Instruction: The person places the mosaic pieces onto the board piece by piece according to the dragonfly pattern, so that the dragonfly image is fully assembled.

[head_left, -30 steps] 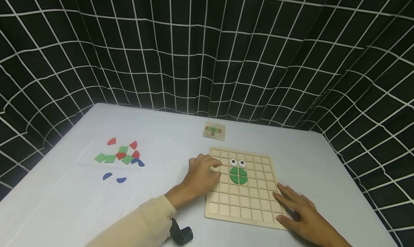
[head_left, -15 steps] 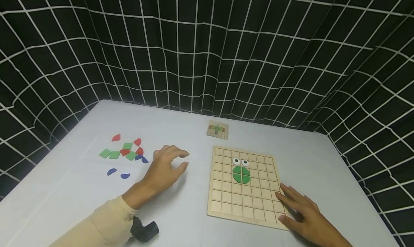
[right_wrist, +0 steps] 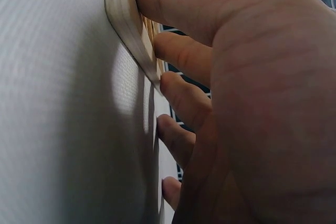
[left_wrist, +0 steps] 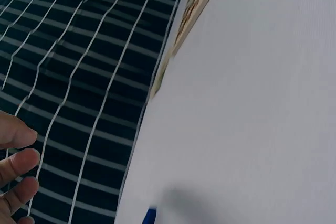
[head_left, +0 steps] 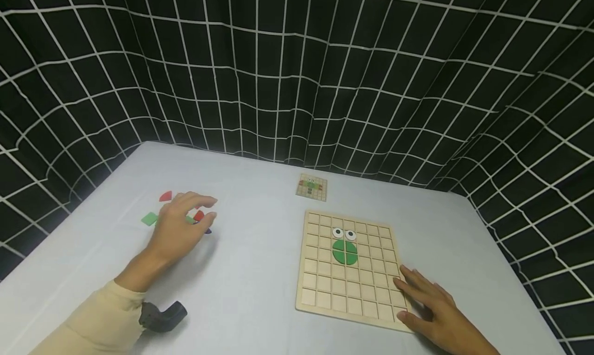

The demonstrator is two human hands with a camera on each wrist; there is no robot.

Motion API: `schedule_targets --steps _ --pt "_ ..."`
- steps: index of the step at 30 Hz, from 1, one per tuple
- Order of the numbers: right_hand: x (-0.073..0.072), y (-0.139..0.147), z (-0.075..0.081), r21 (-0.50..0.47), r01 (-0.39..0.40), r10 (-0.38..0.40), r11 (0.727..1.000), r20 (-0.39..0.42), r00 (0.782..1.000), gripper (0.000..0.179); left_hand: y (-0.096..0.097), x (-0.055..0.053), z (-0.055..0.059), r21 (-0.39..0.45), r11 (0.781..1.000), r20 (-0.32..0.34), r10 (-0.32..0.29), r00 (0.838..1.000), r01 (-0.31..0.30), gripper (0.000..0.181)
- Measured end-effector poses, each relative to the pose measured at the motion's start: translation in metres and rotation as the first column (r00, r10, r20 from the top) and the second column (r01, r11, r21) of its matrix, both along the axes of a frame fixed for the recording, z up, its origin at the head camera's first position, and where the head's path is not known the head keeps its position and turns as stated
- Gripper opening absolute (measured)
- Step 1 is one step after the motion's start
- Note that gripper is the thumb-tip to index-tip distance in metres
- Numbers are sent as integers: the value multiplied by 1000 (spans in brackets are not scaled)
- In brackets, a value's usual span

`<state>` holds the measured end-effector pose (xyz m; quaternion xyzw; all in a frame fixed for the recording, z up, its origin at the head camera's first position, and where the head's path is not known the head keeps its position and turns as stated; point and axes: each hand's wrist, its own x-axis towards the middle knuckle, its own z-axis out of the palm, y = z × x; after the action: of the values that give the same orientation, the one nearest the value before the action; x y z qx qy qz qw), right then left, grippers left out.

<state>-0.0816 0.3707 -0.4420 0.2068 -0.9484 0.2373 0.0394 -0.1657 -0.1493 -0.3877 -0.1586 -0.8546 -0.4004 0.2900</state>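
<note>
My left hand (head_left: 175,227) hovers over the loose pieces at the left of the table, thumb and forefinger apart and nothing between them. Below and around it lie a red quarter-circle piece (head_left: 165,196), a green diamond piece (head_left: 149,219) and another red piece (head_left: 199,215); the hand hides others. My right hand (head_left: 429,308) rests with spread fingers on the right edge of the wooden grid board (head_left: 331,296). The right wrist view shows the thumb on the board's corner (right_wrist: 122,3). On the board, green quarter pieces (head_left: 345,252) form a circle under two round eye pieces (head_left: 344,234).
A small pattern card (head_left: 312,187) lies behind the board on the white tablecloth (head_left: 250,272). Black cloth with a white grid (head_left: 278,86) hangs around the table's back and sides. A dark wrist-worn device (head_left: 163,316) sticks out beside the left sleeve (head_left: 95,319).
My left hand has moved left, away from the board's left side to above the loose pieces, its fingers still apart. The right hand stays at the board's right edge.
</note>
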Motion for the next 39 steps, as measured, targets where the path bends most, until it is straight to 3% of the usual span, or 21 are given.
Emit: schedule_targets --steps 5,10,16,24,31,35,39 --pt "0 0 0 -1 4 -4 1000 6 1000 60 -25 0 0 11 998 108 60 992 -61 27" --pt "1 1 -2 -14 4 -4 1000 3 1000 60 -44 -1 -4 -27 996 269 84 960 -80 25" --pt "2 0 -4 -32 9 -9 999 27 1000 60 -61 -6 -18 -117 992 411 87 908 -43 29" --pt "4 -5 0 -40 71 -64 997 146 987 63 -74 -12 -39 -204 978 495 72 866 35 45" --pt "4 -5 0 -20 38 -36 999 78 996 60 -76 -12 -48 -231 973 507 96 857 27 48" --pt "3 -4 1 5 22 -22 1000 30 999 60 -77 -14 -51 -250 968 487 111 866 17 47" --pt "1 -4 4 24 39 -40 999 41 998 60 -76 -14 -52 -234 972 455 98 885 13 45"
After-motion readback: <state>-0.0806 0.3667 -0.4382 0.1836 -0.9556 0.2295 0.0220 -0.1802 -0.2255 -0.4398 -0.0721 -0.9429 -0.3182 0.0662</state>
